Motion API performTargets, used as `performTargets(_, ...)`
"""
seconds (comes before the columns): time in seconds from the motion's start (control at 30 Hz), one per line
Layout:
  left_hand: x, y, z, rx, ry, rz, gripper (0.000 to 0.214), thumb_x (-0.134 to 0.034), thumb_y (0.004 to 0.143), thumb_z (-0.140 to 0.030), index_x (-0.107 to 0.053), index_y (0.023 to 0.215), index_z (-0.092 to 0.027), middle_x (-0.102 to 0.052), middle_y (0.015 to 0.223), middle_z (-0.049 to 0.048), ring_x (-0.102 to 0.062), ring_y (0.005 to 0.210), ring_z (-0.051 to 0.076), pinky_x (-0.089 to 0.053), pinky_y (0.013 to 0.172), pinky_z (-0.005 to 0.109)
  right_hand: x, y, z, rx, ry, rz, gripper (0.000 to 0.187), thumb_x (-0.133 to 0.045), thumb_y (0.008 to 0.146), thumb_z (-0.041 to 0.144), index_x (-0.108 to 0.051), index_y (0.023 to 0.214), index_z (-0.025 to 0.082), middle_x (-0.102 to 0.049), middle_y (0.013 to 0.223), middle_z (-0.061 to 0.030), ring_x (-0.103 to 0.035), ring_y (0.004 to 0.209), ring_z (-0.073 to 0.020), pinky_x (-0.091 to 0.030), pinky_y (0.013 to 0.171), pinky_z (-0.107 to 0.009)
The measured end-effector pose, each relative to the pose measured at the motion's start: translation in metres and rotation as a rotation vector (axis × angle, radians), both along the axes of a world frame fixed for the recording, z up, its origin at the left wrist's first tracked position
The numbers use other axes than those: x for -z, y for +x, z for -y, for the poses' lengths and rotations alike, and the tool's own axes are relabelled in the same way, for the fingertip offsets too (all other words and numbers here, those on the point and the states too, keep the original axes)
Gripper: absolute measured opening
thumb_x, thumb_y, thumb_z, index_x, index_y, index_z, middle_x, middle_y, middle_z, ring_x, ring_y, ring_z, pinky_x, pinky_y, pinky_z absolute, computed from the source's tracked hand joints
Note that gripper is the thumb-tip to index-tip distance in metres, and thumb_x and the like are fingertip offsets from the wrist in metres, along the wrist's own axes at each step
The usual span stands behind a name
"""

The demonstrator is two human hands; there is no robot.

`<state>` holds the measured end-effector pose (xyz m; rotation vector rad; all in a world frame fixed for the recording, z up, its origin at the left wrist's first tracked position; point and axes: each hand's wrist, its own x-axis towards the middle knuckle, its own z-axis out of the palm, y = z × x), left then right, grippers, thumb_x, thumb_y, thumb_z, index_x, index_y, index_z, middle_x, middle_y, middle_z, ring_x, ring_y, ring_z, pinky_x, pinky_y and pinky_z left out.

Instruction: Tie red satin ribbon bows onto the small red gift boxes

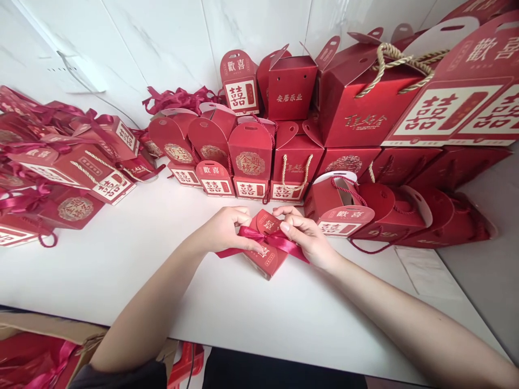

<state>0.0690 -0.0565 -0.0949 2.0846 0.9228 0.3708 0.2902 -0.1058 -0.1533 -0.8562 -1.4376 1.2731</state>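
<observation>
A small red gift box [265, 265] with pale printed characters rests on the white table in front of me. Across its top runs a magenta satin ribbon [290, 246], gathered at the middle with tails hanging to both sides. My left hand [226, 231] grips the box's left side, its thumb lying over the ribbon. On the other side, my right hand [306, 237] pinches the ribbon between thumb and fingers near the box's upper right edge. Part of the ribbon and the box's far side are hidden behind my fingers.
Rows of red gift boxes [251, 148] line the back wall, larger corded ones [365, 97] stacked at right. Ribboned boxes [67, 208] pile up at left. Loose ribbons [182, 100] lie behind. A cardboard carton [44, 321] stands below the white table's [154, 270] front edge.
</observation>
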Motion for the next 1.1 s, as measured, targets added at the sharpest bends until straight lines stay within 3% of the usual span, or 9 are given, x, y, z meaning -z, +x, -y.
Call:
performTargets(0.23, -0.001, 0.001, 0.001, -0.045, -0.015, 0.027, 0.059, -0.083, 0.059, -0.047, -0.033, 0.054, -0.017, -0.034, 0.064, -0.0055, -0.031, 0.057, 0.007, -0.025, 0.052, 0.024, -0.005, 0.002, -0.002, 0.017, 0.054, 0.017, 0.041, -0.058, 0.092, 0.044, -0.048, 0.061, 0.019, -0.053, 0.109, -0.0071, -0.047, 0.12, -0.0226, -0.035, 0.103, -0.035)
performTargets(0.3, 0.0, 0.001, 0.001, -0.065, -0.054, 0.054, 0.055, -0.079, 0.065, -0.046, -0.034, 0.055, -0.017, -0.032, 0.06, -0.006, -0.03, 0.055, 0.007, -0.023, 0.051, 0.023, -0.01, 0.005, -0.002, 0.005, 0.083, 0.055, 0.04, -0.057, 0.092, 0.045, -0.05, 0.062, 0.02, -0.053, 0.108, -0.0074, -0.048, 0.118, -0.0231, -0.036, 0.102, -0.036)
performTargets(0.43, -0.002, -0.004, 0.0, -0.081, -0.111, 0.113, 0.048, -0.06, 0.086, -0.044, -0.034, 0.056, -0.017, -0.029, 0.053, -0.0058, -0.028, 0.05, 0.006, -0.022, 0.048, 0.023, -0.026, 0.007, 0.001, 0.031, 0.164, 0.177, 0.035, -0.056, 0.093, 0.044, -0.054, 0.067, 0.021, -0.051, 0.098, -0.0058, -0.053, 0.1, -0.0206, -0.04, 0.095, -0.036)
performTargets(0.53, -0.007, -0.008, 0.002, -0.061, -0.122, 0.145, 0.045, -0.056, 0.089, -0.04, -0.035, 0.056, -0.017, -0.03, 0.052, -0.0052, -0.029, 0.049, 0.007, -0.022, 0.047, 0.023, -0.039, 0.01, 0.005, 0.011, 0.208, 0.296, 0.032, -0.051, 0.096, 0.042, -0.055, 0.072, 0.021, -0.051, 0.083, -0.0032, -0.051, 0.082, -0.0181, -0.041, 0.082, -0.033)
performTargets(0.63, -0.009, -0.009, 0.004, -0.033, -0.139, 0.137, 0.042, -0.057, 0.088, -0.037, -0.038, 0.056, -0.017, -0.033, 0.052, -0.0046, -0.03, 0.049, 0.007, -0.022, 0.047, 0.023, -0.046, 0.013, 0.007, -0.063, 0.139, 0.357, 0.035, -0.05, 0.096, 0.044, -0.053, 0.071, 0.02, -0.048, 0.071, -0.0002, -0.044, 0.068, -0.0153, -0.037, 0.066, -0.03)
performTargets(0.77, -0.009, -0.009, 0.004, -0.026, -0.16, 0.119, 0.042, -0.056, 0.088, -0.036, -0.036, 0.058, -0.017, -0.033, 0.055, -0.0043, -0.03, 0.051, 0.007, -0.024, 0.048, 0.023, -0.043, 0.016, 0.005, -0.089, 0.064, 0.335, 0.042, -0.05, 0.095, 0.049, -0.045, 0.066, 0.02, -0.038, 0.065, 0.0028, -0.035, 0.061, -0.0124, -0.03, 0.058, -0.027)
performTargets(0.9, -0.005, -0.01, -0.001, -0.013, -0.224, 0.151, 0.045, -0.056, 0.089, -0.04, -0.032, 0.059, -0.017, -0.032, 0.056, -0.0049, -0.029, 0.05, 0.006, -0.023, 0.047, 0.022, -0.034, 0.013, 0.004, -0.047, 0.079, 0.266, 0.042, -0.05, 0.095, 0.048, -0.041, 0.065, 0.02, -0.037, 0.066, 0.0029, -0.035, 0.062, -0.0126, -0.029, 0.059, -0.027)
performTargets(1.1, 0.012, -0.014, -0.013, 0.029, -0.337, 0.311, 0.047, -0.061, 0.084, -0.051, -0.044, 0.058, -0.016, -0.041, 0.053, -0.0045, -0.029, 0.043, 0.005, -0.02, 0.042, 0.022, -0.023, 0.008, 0.004, -0.014, 0.025, 0.105, 0.042, -0.051, 0.094, 0.049, -0.038, 0.066, 0.021, -0.034, 0.067, 0.0029, -0.032, 0.062, -0.0129, -0.028, 0.059, -0.027)
